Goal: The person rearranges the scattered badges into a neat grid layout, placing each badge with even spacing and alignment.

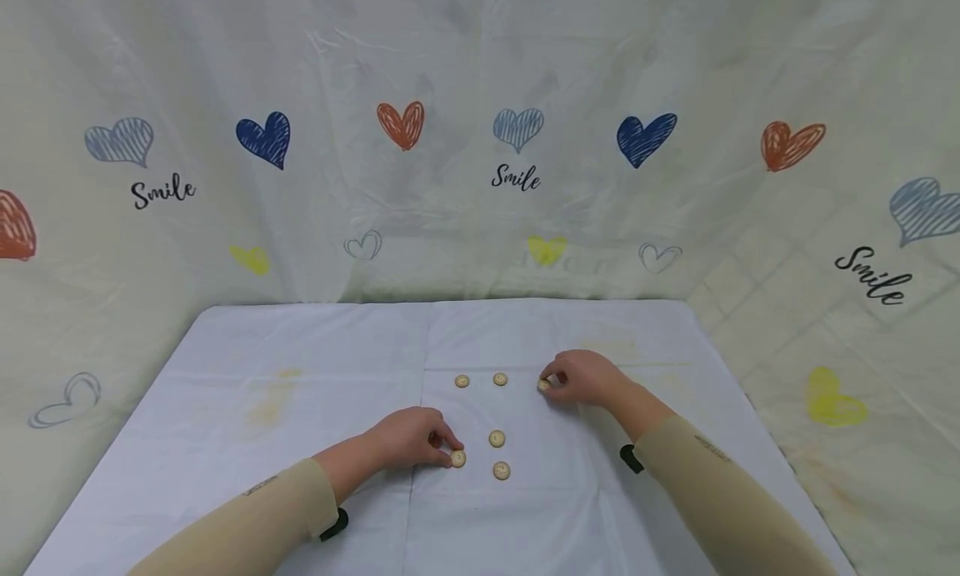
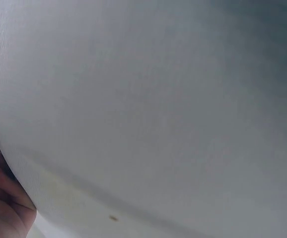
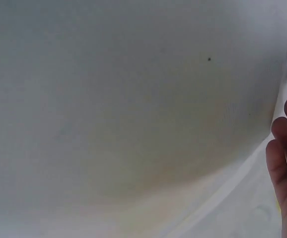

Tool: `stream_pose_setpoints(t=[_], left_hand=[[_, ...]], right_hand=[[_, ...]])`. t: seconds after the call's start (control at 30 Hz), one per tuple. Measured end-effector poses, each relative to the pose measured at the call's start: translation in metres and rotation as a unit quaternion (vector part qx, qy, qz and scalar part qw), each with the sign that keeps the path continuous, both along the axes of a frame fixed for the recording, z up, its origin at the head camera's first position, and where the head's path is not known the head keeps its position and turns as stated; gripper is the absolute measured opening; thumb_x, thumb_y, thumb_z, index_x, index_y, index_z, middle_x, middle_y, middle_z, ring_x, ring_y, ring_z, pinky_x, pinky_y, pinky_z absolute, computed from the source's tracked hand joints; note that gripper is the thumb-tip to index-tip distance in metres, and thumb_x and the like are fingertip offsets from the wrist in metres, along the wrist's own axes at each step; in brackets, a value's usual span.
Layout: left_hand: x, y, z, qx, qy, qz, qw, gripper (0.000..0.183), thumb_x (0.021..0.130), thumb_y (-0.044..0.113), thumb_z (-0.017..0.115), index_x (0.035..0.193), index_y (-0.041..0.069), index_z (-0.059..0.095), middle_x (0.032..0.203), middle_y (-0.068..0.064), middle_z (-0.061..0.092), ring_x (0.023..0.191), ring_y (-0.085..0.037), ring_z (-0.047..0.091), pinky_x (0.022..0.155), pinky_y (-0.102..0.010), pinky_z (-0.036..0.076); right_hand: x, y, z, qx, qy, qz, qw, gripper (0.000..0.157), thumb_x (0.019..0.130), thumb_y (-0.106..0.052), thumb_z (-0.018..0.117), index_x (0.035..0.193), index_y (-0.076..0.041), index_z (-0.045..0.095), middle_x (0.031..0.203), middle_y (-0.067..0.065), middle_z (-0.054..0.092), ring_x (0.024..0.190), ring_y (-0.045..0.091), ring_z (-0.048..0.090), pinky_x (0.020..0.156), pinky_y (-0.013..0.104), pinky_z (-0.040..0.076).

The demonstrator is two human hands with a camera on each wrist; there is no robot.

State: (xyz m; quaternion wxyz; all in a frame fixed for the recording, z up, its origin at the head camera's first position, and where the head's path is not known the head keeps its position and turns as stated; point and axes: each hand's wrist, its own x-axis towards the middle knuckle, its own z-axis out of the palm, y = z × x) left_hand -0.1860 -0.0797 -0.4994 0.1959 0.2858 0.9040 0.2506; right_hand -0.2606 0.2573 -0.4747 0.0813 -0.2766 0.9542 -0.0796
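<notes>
My left hand (image 1: 408, 438) pinches a small round wooden button (image 1: 458, 458) at its left side, with thumb and index finger, low over the white cloth. Farther back and to the right, my right hand (image 1: 588, 376) holds another such button (image 1: 543, 385) between thumb and fingertips, which partly cover it. Between the hands lie two buttons, one (image 1: 497, 438) just behind the other (image 1: 502, 471). Two more, a left one (image 1: 462, 381) and a right one (image 1: 500, 379), form a row with the right hand's button. Both wrist views show mostly cloth, with fingers at the edge.
A white cloth (image 1: 315, 351) with faint yellow stains and fold lines covers the table. Behind and at the sides hangs a pale curtain (image 1: 450, 42) printed with hearts and "Smile". Dark bands sit under both tan sleeves (image 1: 247, 518).
</notes>
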Motion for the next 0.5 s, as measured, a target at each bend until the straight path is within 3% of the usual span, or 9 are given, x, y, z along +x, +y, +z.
stream_pose_setpoints(t=[0.5], left_hand=[[0.0006, 0.0001, 0.0007, 0.003, -0.007, 0.004, 1.0, 0.02, 0.082, 0.031, 0.082, 0.101, 0.032, 0.08, 0.076, 0.015, 0.056, 0.073, -0.004, 0.051, 0.068, -0.024, 0.043]], right_hand=[[-0.0092, -0.006, -0.0045, 0.033, 0.022, -0.002, 0.999, 0.025, 0.088, -0.031, 0.075, 0.111, -0.02, 0.078, 0.077, -0.012, 0.059, 0.071, 0.009, 0.047, 0.068, 0.03, 0.042]])
